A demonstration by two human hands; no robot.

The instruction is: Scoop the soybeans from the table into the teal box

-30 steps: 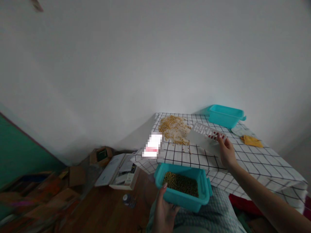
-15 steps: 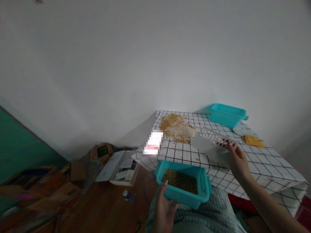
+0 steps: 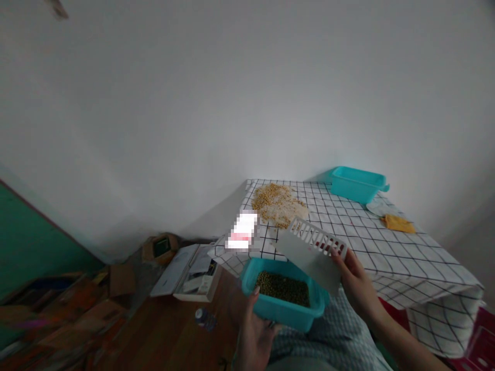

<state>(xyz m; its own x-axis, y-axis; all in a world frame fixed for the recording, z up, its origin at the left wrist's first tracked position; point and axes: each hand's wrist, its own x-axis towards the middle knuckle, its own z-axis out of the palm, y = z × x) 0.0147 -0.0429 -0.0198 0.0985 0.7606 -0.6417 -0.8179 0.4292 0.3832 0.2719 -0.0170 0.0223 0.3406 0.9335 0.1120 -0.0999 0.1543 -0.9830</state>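
Observation:
My left hand (image 3: 255,330) grips the near left side of a turquoise plastic bin (image 3: 278,309), thumb over its rim, holding it up just off the table's front edge. Inside lie small green and yellowish beans (image 3: 284,289). In my right hand (image 3: 353,275) is a white plastic sheet with a row of slots along its top (image 3: 309,252). The sheet tilts down over the bin's right far rim; whether it touches cannot be seen. Yellow beans mixed with pale grain (image 3: 280,203) are spread across the checked tablecloth beyond it.
A second turquoise bin (image 3: 356,185) stands at the table's back right, with a yellow cloth-like item (image 3: 398,223) near it. A blurred-out bright rectangle (image 3: 243,230) lies at the left edge. Boxes (image 3: 199,281) and a bottle (image 3: 204,318) are on the floor at left.
My right hand has brought the slotted white sheet left and toward me, from over the table to the bin's far right rim. My left hand still holds the bin.

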